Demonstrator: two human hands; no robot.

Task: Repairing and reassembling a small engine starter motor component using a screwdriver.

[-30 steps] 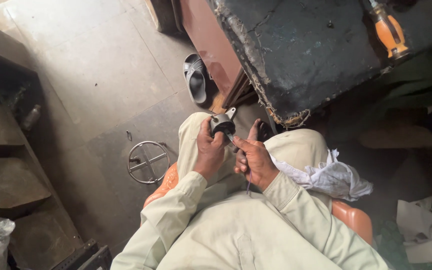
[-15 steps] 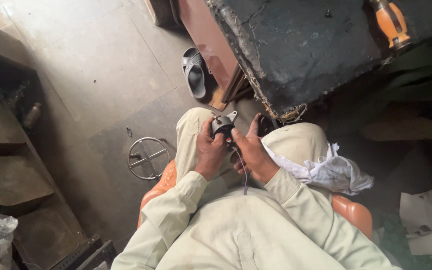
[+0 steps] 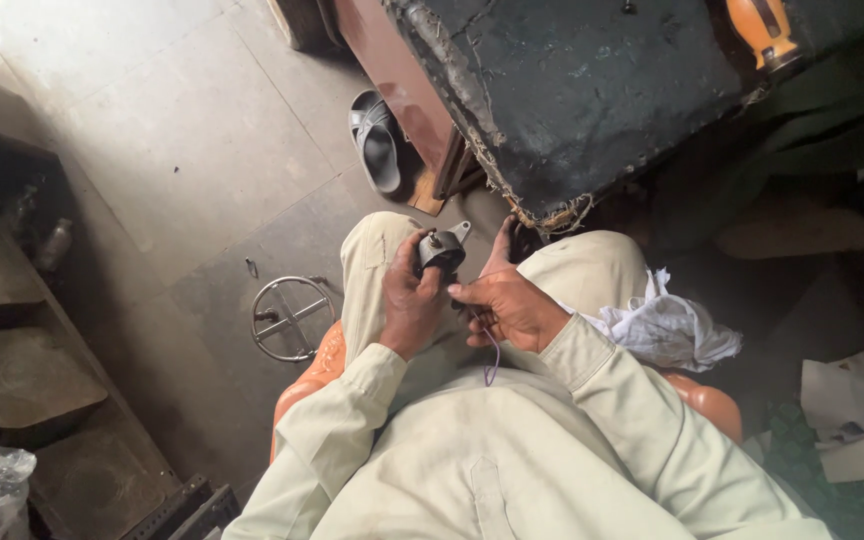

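Note:
I sit on an orange stool [image 3: 302, 385] and look down at my lap. My left hand [image 3: 407, 300] grips a small dark round motor [image 3: 440, 250] with a metal mounting tab, held above my knees. My right hand [image 3: 507, 300] sits beside it, fingers pinched on a thin purple wire [image 3: 492, 355] that hangs from the motor down over my lap. Both sleeves are pale green.
A worn black-topped workbench [image 3: 592, 90] stands just ahead of my knees, with an orange-handled tool [image 3: 762, 30] on it. A grey sandal [image 3: 377, 140] and a round metal ring [image 3: 290, 318] lie on the tiled floor. A white rag [image 3: 667, 330] rests on my right thigh. Dark shelving [image 3: 12, 330] stands left.
The view has shifted slightly. My hands stay together on the motor, and my right fingers have moved along the wire near the motor body.

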